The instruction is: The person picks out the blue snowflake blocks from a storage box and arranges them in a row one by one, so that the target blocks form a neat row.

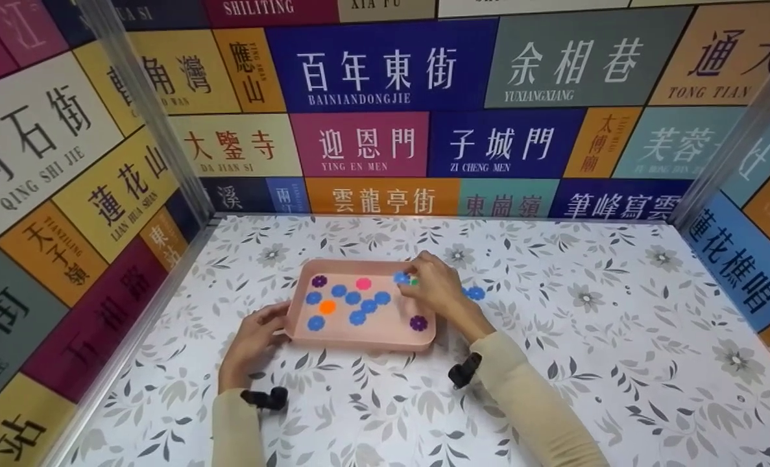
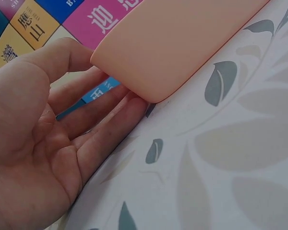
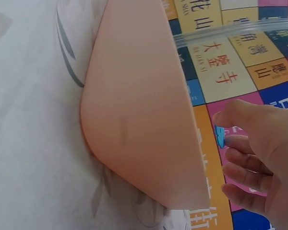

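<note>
A shallow pink tray (image 1: 365,342) lies on the table with several small flower-shaped pieces in it. At its left side my left hand (image 1: 255,337) holds the tray; in the left wrist view the thumb is at the rim and the fingers touch the wall. Above the tray's right part, my right hand (image 1: 435,285) pinches a blue flower-shaped piece (image 3: 220,136) between thumb and index finger. A green piece (image 1: 414,281) shows by those fingers, partly hidden. Inside the tray are blue pieces (image 1: 353,298), an orange one (image 1: 327,307), a pink one (image 1: 364,284) and purple ones (image 1: 418,323).
More blue pieces (image 1: 475,294) lie on the table right of the tray, partly behind the right hand. A white cloth with a leaf and flower print (image 1: 372,408) covers the table. Panels with coloured street signs (image 1: 385,84) stand behind and at both sides.
</note>
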`<control>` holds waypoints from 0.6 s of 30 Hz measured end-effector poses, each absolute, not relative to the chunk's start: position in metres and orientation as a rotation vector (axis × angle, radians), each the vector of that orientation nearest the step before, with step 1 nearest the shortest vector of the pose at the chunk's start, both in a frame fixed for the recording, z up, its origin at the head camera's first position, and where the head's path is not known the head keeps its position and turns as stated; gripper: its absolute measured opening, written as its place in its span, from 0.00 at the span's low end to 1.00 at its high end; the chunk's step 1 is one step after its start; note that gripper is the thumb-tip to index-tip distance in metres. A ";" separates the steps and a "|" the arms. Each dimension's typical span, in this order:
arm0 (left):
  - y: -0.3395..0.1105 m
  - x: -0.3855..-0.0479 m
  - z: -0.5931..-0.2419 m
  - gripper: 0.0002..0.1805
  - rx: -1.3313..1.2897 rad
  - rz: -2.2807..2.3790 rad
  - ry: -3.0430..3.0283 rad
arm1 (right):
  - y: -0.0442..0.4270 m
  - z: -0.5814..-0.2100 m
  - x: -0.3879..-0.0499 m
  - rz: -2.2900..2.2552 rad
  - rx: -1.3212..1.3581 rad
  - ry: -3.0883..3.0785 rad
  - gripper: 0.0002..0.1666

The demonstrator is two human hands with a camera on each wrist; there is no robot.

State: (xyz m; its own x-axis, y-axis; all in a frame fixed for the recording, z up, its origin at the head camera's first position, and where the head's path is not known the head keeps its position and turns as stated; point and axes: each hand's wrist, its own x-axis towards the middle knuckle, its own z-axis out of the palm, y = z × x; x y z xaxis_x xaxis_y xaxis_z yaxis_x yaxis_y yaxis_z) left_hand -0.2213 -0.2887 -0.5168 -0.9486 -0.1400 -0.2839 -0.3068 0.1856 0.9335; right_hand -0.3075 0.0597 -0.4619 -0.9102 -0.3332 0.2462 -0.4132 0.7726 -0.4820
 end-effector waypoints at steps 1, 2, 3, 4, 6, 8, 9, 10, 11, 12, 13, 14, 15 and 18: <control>-0.289 -0.221 -0.517 0.26 -0.436 1.865 2.316 | 0.062 -0.462 -0.306 0.832 0.591 -2.810 0.18; -0.288 -0.222 -0.517 0.26 -0.436 1.861 2.316 | 0.065 -0.461 -0.304 0.842 0.585 -2.801 0.18; -0.288 -0.222 -0.517 0.26 -0.434 1.856 2.318 | 0.068 -0.461 -0.302 0.840 0.580 -2.795 0.18; -0.288 -0.222 -0.517 0.26 -0.442 1.855 2.318 | 0.071 -0.461 -0.300 0.844 0.573 -2.789 0.18; -0.288 -0.222 -0.517 0.26 -0.445 1.841 2.330 | 0.077 -0.461 -0.297 0.850 0.556 -2.781 0.18; -0.288 -0.221 -0.516 0.27 -0.443 1.835 2.340 | 0.083 -0.461 -0.293 0.858 0.547 -2.773 0.18; -0.288 -0.221 -0.516 0.26 -0.445 1.836 2.344 | 0.086 -0.460 -0.292 0.870 0.543 -2.772 0.18; -0.288 -0.221 -0.517 0.26 -0.447 1.842 2.348 | 0.090 -0.461 -0.290 0.887 0.539 -2.771 0.19; -0.288 -0.221 -0.516 0.26 -0.444 1.845 2.353 | 0.093 -0.461 -0.289 0.900 0.534 -2.769 0.19; -0.288 -0.221 -0.517 0.26 -0.435 1.851 2.356 | 0.097 -0.461 -0.288 0.912 0.528 -2.766 0.19; -0.287 -0.221 -0.517 0.26 -0.425 1.855 2.361 | 0.100 -0.461 -0.287 0.915 0.518 -2.764 0.18; -0.287 -0.221 -0.517 0.26 -0.423 1.859 2.363 | 0.104 -0.462 -0.286 0.916 0.510 -2.762 0.18; -0.287 -0.221 -0.517 0.25 -0.420 1.872 2.362 | 0.108 -0.462 -0.285 0.910 0.503 -2.757 0.18; -0.286 -0.221 -0.518 0.25 -0.419 1.889 2.364 | 0.118 -0.461 -0.285 0.884 0.474 -2.755 0.18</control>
State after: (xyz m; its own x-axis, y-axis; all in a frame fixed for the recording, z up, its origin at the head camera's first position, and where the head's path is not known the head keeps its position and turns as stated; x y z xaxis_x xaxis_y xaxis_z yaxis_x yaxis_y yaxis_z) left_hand -0.2213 -0.2859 -0.5183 -0.9587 -0.1579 -0.2365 -0.2655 0.1994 0.9433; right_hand -0.2854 0.1181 -0.4615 -0.9263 -0.2377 0.2925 -0.3635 0.7685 -0.5265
